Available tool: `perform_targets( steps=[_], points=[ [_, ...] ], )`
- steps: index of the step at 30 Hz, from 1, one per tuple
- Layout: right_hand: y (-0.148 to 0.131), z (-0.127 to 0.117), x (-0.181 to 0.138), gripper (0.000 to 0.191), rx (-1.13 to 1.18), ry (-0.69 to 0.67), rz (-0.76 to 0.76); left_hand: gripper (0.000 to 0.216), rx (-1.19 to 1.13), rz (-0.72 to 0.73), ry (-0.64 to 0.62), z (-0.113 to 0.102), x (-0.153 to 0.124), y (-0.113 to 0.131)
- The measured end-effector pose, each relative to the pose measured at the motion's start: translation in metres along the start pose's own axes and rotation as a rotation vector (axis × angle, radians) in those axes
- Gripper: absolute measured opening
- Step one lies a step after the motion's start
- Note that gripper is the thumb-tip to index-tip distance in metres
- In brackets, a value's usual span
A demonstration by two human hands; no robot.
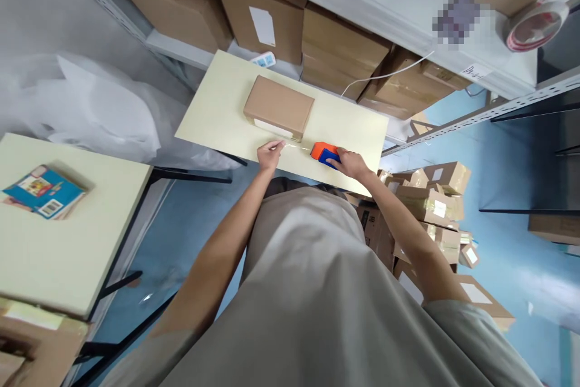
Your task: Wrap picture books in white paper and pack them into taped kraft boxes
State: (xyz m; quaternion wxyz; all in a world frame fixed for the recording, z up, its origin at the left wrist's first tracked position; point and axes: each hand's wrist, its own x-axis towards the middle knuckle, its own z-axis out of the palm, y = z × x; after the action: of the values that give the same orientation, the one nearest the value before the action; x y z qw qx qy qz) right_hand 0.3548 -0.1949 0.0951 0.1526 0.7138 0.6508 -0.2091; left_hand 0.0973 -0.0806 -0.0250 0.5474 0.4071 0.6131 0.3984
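A closed brown cardboard box (280, 107) lies on a pale yellow table (217, 109) in front of me. My right hand (351, 163) grips an orange and blue tape dispenser (325, 153) near the table's front edge. A strip of clear tape (296, 145) runs from the dispenser leftward to my left hand (270, 154), whose fingers pinch its free end. Both hands sit just in front of the box, not touching it.
Shelves behind the table hold several brown cartons (339, 43). A roll of tape (534, 25) sits on the upper shelf. A second table (67, 242) at left carries colourful booklets (43, 191). Small taped boxes (435, 200) are piled on the blue floor at right. White plastic sheeting (81, 103) lies at left.
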Motion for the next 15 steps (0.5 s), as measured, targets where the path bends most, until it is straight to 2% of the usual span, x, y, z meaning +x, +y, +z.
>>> perform_targets(
  steps=[8, 13, 15],
  points=[
    [-0.008, 0.014, 0.021, 0.069, 0.054, 0.017, 0.056, 0.025, 0.072, -0.022, 0.008, 0.007, 0.019, 0.000],
    [-0.013, 0.014, 0.019, 0.069, 0.066, -0.006, 0.082, 0.020, 0.281, 0.128, 0.007, -0.001, 0.022, 0.009],
    [-0.015, 0.013, 0.018, 0.069, 0.073, -0.016, 0.099, 0.017, 0.370, 0.140, 0.036, -0.010, 0.023, 0.015]
  ],
)
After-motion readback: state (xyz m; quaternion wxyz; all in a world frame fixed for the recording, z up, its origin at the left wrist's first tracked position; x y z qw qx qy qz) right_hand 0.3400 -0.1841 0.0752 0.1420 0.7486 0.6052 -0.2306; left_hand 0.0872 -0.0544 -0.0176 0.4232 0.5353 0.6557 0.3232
